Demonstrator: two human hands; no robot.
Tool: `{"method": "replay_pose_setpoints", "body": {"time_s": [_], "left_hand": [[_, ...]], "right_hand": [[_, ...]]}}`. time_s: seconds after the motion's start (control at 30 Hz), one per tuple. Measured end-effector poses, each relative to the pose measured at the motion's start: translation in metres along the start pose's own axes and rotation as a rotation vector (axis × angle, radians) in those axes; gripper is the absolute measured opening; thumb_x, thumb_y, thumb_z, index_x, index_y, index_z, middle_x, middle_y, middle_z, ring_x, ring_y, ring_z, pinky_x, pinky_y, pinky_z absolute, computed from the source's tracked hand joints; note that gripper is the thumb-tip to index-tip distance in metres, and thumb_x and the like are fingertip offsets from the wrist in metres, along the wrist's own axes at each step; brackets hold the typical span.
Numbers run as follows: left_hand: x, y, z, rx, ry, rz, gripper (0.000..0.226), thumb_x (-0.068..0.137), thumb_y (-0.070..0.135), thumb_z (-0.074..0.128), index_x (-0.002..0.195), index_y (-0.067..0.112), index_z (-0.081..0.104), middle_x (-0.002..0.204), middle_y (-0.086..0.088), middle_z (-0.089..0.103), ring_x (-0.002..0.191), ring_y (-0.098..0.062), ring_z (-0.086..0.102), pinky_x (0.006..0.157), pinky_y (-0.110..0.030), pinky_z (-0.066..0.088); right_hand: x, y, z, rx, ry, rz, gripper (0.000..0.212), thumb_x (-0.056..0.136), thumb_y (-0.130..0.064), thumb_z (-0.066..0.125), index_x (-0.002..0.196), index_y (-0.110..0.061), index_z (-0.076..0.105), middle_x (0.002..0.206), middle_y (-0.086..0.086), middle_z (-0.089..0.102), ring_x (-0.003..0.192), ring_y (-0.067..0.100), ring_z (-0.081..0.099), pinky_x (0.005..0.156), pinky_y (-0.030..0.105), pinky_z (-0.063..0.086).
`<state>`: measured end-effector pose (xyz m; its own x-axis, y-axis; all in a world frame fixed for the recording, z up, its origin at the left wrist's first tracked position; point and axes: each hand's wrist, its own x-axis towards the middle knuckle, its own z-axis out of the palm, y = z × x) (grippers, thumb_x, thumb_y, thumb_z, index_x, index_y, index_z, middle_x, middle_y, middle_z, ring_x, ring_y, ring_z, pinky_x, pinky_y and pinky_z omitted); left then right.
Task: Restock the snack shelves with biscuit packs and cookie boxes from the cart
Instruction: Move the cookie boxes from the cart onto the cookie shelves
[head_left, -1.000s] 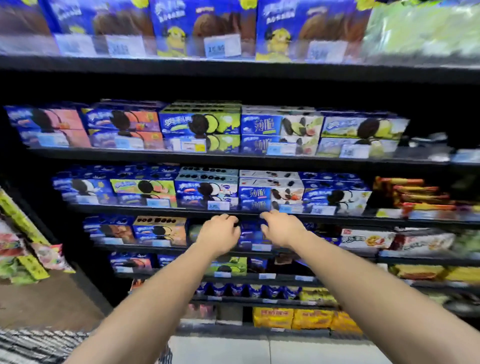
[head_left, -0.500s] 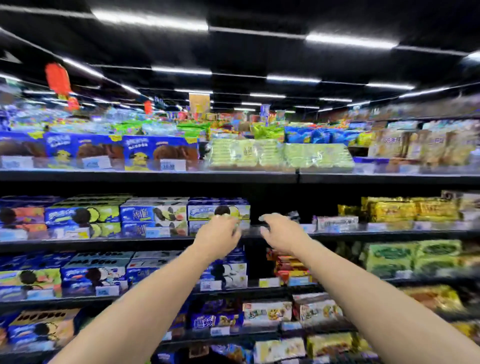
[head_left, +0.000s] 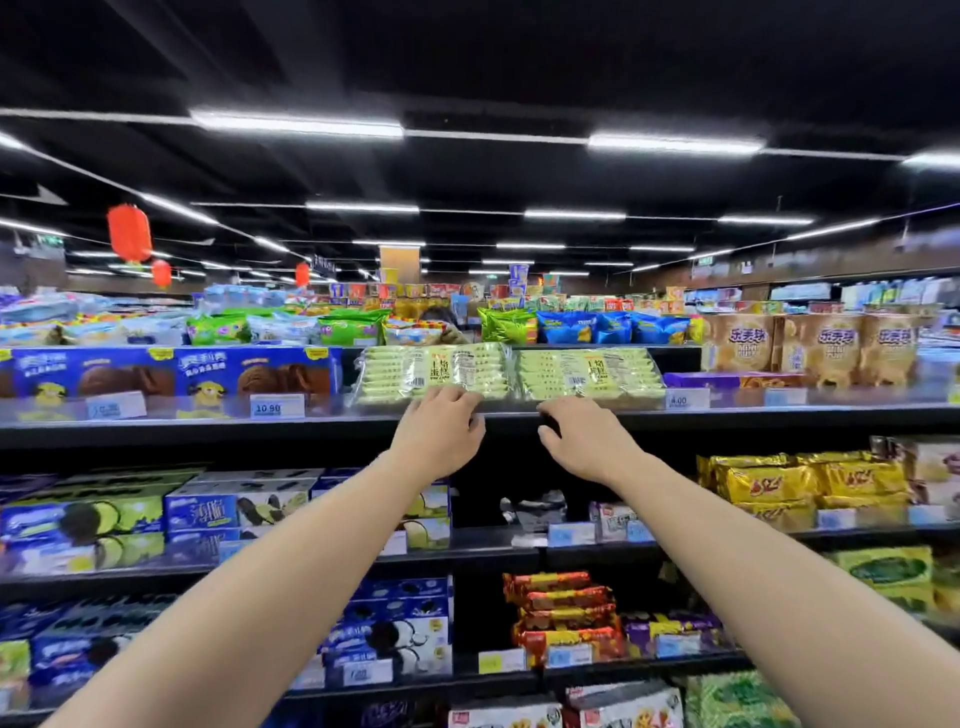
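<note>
**Top Shelf Reach: Pack Slip and Push-Through Risk**

Head view. Both arms are raised to the black metal top shelf (head_left: 208, 428). The left hand (head_left: 439, 434) has its fingers (head_left: 457, 397) spread and relaxed, tips resting on the lower front edge of the left pale-green plastic-wrapped biscuit multipack (head_left: 415, 371). It grips nothing. The right hand (head_left: 587, 441) sits at the shelf lip just below the right pale-green biscuit multipack (head_left: 608, 371), fingers loosely curled and apparently holding nothing. A dark patch at its fingertips cannot be identified.

Risks, as judged:
- The wrap looks slick, so a fingertip-only pull could tip a multipack over the lip onto the shelves below.
- A hard push could drive a multipack back into the goods stacked behind it.
- The reach is high and extended, which leaves little control if either pack shifts.
- The clear plastic price rail (head_left: 275, 405) may snag a pack's edge.

Contents:
- The top shelf holds blue cardboard cookie boxes (head_left: 93, 371) at left, the two multipacks side by side at centre, and tan snack bags (head_left: 810, 348) at right.
- The second shelf (head_left: 483, 551) holds blue-and-green sandwich-cookie boxes (head_left: 93, 525) at left and yellow foil packs (head_left: 769, 483) at right, with a dark gap between them.
- Lower down is a stack of red-orange wrapped packs (head_left: 566, 613).

The cart is not in view.
</note>
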<state>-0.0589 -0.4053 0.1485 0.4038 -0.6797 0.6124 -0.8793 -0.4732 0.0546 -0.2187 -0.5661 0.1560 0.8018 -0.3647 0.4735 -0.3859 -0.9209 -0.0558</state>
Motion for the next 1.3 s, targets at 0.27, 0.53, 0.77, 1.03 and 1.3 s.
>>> {"method": "replay_pose_setpoints", "body": {"time_s": [0.27, 0.53, 0.77, 1.03, 1.3], "left_hand": [[0.109, -0.014, 0.028, 0.043, 0.03, -0.036, 0.05, 0.099, 0.054, 0.039, 0.145, 0.036, 0.044, 0.155, 0.0, 0.04, 0.146, -0.027, 0.028, 0.119, -0.054, 0.02], [0.176, -0.018, 0.055, 0.113, -0.098, -0.156, 0.086, 0.084, 0.083, 0.017, 0.153, 0.034, 0.031, 0.159, -0.007, 0.035, 0.148, -0.035, 0.027, 0.118, -0.066, 0.002], [0.179, -0.033, 0.057, 0.181, -0.16, -0.2, 0.088, 0.072, 0.083, 0.021, 0.145, 0.037, 0.038, 0.151, -0.01, 0.044, 0.142, -0.035, 0.035, 0.116, -0.065, 0.016], [0.177, -0.028, 0.057, 0.247, -0.202, -0.195, 0.08, 0.085, 0.079, 0.017, 0.149, 0.035, 0.031, 0.154, -0.017, 0.039, 0.142, -0.041, 0.032, 0.115, -0.059, 0.02], [0.175, 0.014, 0.06, 0.125, -0.112, -0.199, 0.062, 0.098, 0.061, 0.023, 0.147, 0.025, 0.039, 0.151, -0.016, 0.04, 0.141, -0.04, 0.031, 0.118, -0.059, 0.016]], "right_hand": [[0.099, 0.042, 0.006, -0.045, 0.036, 0.06, 0.05, 0.099, -0.039, 0.048, 0.147, -0.023, 0.045, 0.15, 0.001, 0.047, 0.139, 0.025, 0.04, 0.113, 0.049, 0.035], [0.201, 0.055, 0.006, -0.084, -0.053, 0.12, 0.059, 0.095, -0.051, 0.043, 0.151, -0.035, 0.038, 0.155, 0.002, 0.043, 0.142, 0.026, 0.038, 0.117, 0.055, 0.023], [0.207, 0.067, 0.034, -0.045, -0.093, 0.164, 0.076, 0.093, -0.073, 0.013, 0.14, -0.027, 0.05, 0.145, 0.005, 0.054, 0.137, 0.028, 0.045, 0.119, 0.062, 0.015], [0.199, 0.068, 0.036, -0.09, -0.05, 0.114, 0.075, 0.095, -0.071, 0.011, 0.138, -0.023, 0.049, 0.141, 0.008, 0.056, 0.132, 0.028, 0.048, 0.112, 0.058, 0.029], [0.174, 0.082, 0.023, 0.0, 0.013, 0.002, 0.054, 0.105, -0.049, 0.03, 0.151, -0.024, 0.039, 0.153, 0.003, 0.046, 0.142, 0.025, 0.04, 0.119, 0.053, 0.026]]}}
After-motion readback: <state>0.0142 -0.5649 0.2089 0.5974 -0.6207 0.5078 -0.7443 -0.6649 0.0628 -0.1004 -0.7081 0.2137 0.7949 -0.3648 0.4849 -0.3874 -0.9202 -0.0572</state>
